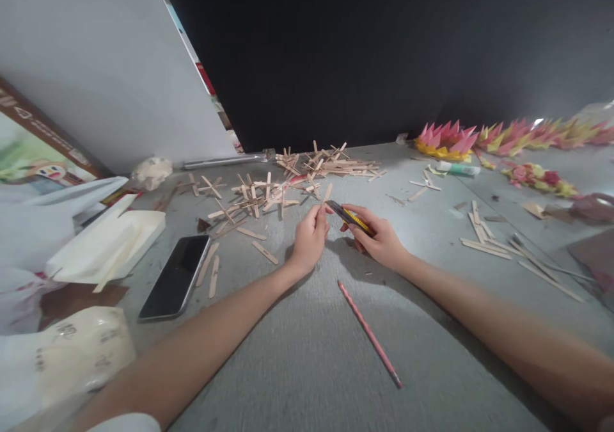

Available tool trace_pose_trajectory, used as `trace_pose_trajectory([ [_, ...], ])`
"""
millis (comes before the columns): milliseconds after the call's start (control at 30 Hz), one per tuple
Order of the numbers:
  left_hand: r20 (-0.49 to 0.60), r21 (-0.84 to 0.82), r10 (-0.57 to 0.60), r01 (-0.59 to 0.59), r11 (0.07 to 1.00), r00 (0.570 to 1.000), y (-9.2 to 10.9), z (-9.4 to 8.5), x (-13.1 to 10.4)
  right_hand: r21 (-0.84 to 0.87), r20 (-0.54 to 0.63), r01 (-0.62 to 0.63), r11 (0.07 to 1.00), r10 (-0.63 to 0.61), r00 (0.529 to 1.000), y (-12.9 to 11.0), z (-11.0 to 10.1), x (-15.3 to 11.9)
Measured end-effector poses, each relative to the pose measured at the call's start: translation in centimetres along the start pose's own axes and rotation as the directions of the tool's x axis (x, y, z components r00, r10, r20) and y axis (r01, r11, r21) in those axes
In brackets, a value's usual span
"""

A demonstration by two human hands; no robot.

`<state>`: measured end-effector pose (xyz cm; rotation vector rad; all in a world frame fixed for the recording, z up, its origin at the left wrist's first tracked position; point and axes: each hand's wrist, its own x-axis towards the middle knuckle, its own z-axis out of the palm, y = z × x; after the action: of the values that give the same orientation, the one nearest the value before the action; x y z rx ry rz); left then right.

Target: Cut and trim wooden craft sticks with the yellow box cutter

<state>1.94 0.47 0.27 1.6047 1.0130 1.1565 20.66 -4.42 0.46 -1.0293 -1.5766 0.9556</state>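
pale flat wooden stick (328,192), centre of frame, pinched in left hand (309,239); right hand (377,235) wrapped round black-and-yellow cutter (357,219), tip near stick, contact unclear. hands apart. stick likely light, stiff, prone to splitting; best gripped across flat faces, away from cutter tip.

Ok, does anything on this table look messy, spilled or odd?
Mainly the wooden sticks: many lie in a tangled heap by the black panel, pointing every way. Left of the phone, a pale strip juts over the edge of the white tray. I see no spill.
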Motion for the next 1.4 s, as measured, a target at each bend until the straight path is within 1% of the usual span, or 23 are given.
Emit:
trace_pose_trajectory([
  [167,0.004,0.075,0.031,-0.031,0.997,1.0,0.4,-0.1,-0.1,-0.097,-0.034,0.029,0.995,-0.032,0.999,0.2,0.1,-0.2],
  [300,-0.022,0.178,0.052,-0.047,0.983,0.998,0.6,-0.4,-0.2,-0.233,-0.032,0.074,0.97,-0.083,0.996,0.0,0.0,-0.3],
  [400,-0.032,0.264,0.069,-0.058,0.963,0.997,0.6,-0.6,-0.2,-0.288,-0.029,0.097,0.953,-0.11,0.994,-0.2,0.0,-0.3],
  [533,-0.051,0.342,0.061,-0.04,0.939,0.997,0.5,-0.9,-0.1,-0.26,-0.026,0.052,0.964,-0.061,0.998,-0.3,0.2,-0.1],
  [700,-0.075,0.37,0.024,0.005,0.929,0.997,0.4,-0.9,0.0,-0.166,-0.037,-0.041,0.985,0.035,0.999,-0.1,0.7,0.0],
  [833,-0.069,0.38,0.012,0.015,0.925,0.998,0.4,-0.9,0.0,-0.019,-0.038,-0.133,0.991,0.132,0.991,-0.3,1.2,-0.1],
  [933,-0.067,0.384,0.016,0.011,0.923,0.998,0.2,-0.9,-0.1,0.131,0.007,-0.242,0.961,0.243,0.97,-0.8,1.4,-0.1],
  [1000,-0.068,0.393,0.022,0.007,0.92,0.997,0.2,-0.9,-0.1,0.187,0.043,-0.294,0.937,0.291,0.956,-1.1,1.3,-0.1],
  [1067,-0.069,0.401,0.021,0.008,0.916,0.997,0.1,-0.9,0.0,0.175,0.052,-0.292,0.94,0.288,0.956,-1.2,1.2,-0.1],
  [1100,-0.068,0.402,0.017,0.011,0.916,0.998,0.1,-0.9,0.0,0.132,0.036,-0.262,0.956,0.26,0.965,-1.2,1.2,-0.2],
  [1167,-0.061,0.396,0.006,0.019,0.918,0.998,0.1,-0.9,0.0,-0.021,-0.025,-0.155,0.988,0.154,0.988,-1.1,1.3,-0.3],
  [1200,-0.057,0.391,-0.002,0.024,0.92,0.998,0.1,-0.8,0.1,-0.107,-0.053,-0.101,0.989,0.096,0.994,-1.0,1.4,-0.4],
  [1233,-0.053,0.386,-0.01,0.029,0.922,0.999,0.0,-0.8,0.1,-0.173,-0.072,-0.065,0.983,0.053,0.996,-1.0,1.5,-0.5],
  [1267,-0.05,0.381,-0.016,0.034,0.924,0.999,0.0,-0.8,0.1,-0.204,-0.082,-0.054,0.978,0.038,0.996,-0.9,1.6,-0.5],
  [1300,-0.05,0.378,-0.018,0.036,0.925,0.999,-0.1,-0.8,0.1,-0.193,-0.083,-0.069,0.979,0.054,0.995,-0.9,1.7,-0.6],
  [1333,-0.051,0.376,-0.018,0.036,0.926,0.999,-0.1,-0.8,0.1,-0.146,-0.077,-0.106,0.984,0.096,0.992,-0.9,1.8,-0.6],
  [1400,-0.056,0.378,-0.013,0.034,0.925,0.998,-0.2,-0.7,0.1,0.005,-0.036,-0.21,0.978,0.21,0.977,-1.0,1.8,-0.4],
])
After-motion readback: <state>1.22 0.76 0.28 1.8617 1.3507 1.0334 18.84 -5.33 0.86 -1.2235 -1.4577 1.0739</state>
